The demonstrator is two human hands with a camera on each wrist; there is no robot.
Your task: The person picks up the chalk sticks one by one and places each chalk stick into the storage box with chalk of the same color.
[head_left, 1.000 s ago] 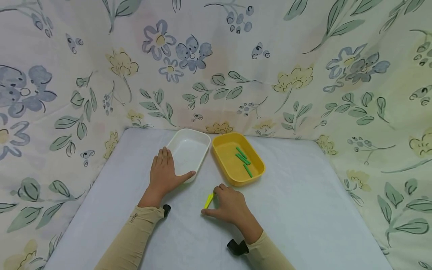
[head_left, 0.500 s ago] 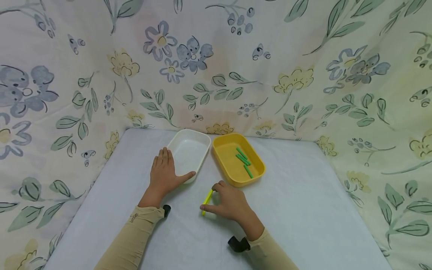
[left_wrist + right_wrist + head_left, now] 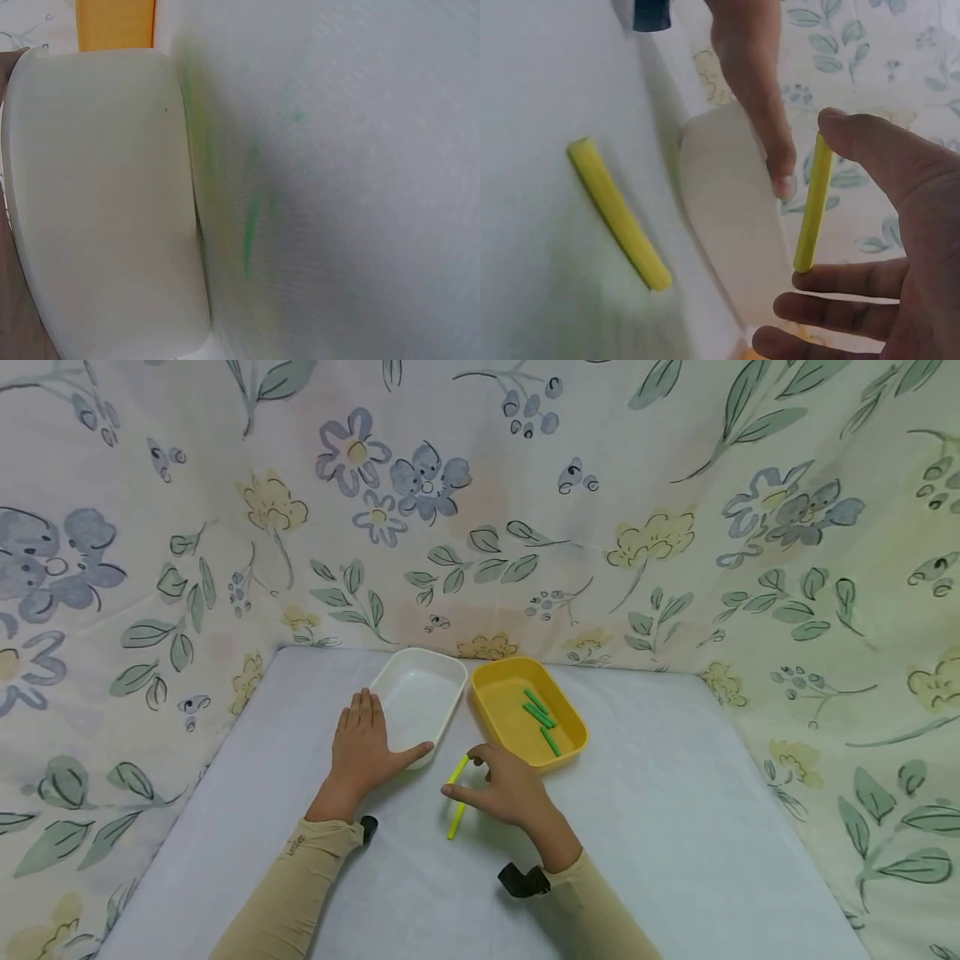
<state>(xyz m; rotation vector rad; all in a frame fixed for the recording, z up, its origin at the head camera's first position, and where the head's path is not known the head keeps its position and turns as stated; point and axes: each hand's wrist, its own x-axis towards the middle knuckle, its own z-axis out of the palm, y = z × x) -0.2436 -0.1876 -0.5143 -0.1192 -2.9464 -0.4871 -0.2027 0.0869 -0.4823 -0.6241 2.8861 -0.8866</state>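
My right hand (image 3: pixel 512 787) is raised over the table, pinching a slim yellow stick (image 3: pixel 814 206) end to end between thumb and index fingertip. Under it, a second yellow stick (image 3: pixel 620 215) lies on the white cloth; the head view shows part of this lying stick (image 3: pixel 456 822) below my thumb. My left hand (image 3: pixel 365 743) rests at the near left of a white tray (image 3: pixel 422 693), fingers straight and thumb spread along its near end. In the left wrist view the wall of the white tray (image 3: pixel 105 202) fills the left side.
Right of the white tray stands a yellow tray (image 3: pixel 495 693) with several green sticks (image 3: pixel 538 714) in it. Both trays sit near the table's back edge, before a flowered cloth backdrop (image 3: pixel 480 485). White cloth covers the table (image 3: pixel 660 827).
My right hand has risen away from the table, lifting one yellow stick and uncovering another lying beneath. The left hand and both trays have stayed in place.
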